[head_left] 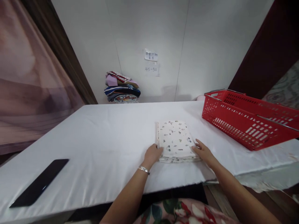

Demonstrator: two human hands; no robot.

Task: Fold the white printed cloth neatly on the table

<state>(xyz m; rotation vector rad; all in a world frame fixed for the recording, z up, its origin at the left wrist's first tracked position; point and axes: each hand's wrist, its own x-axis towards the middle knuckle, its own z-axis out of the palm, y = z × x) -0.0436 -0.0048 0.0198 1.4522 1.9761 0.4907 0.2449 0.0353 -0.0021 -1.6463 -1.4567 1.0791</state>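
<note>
A folded white cloth (pixel 175 138) with a small print of leaves and rainbows lies flat on the white-covered table (pixel 112 133). Its layers show along the near edge. My left hand (pixel 153 153) grips the near left corner, thumb on top and the other fingers curled at the side. At the near right side, my right hand (pixel 203 151) has its thumb on the cloth and its fingers along the edge, partly hidden. A silver bracelet (pixel 144 170) is around my left wrist.
A red plastic basket (pixel 235 124) with metal handles stands at the right. A dark flat slab (pixel 39 183) lies at the front left. Behind the table's far edge rises a stack of folded clothes (pixel 122 88). Paper signs (pixel 151 70) hang on the wall; a curtain (pixel 35 77) is at left.
</note>
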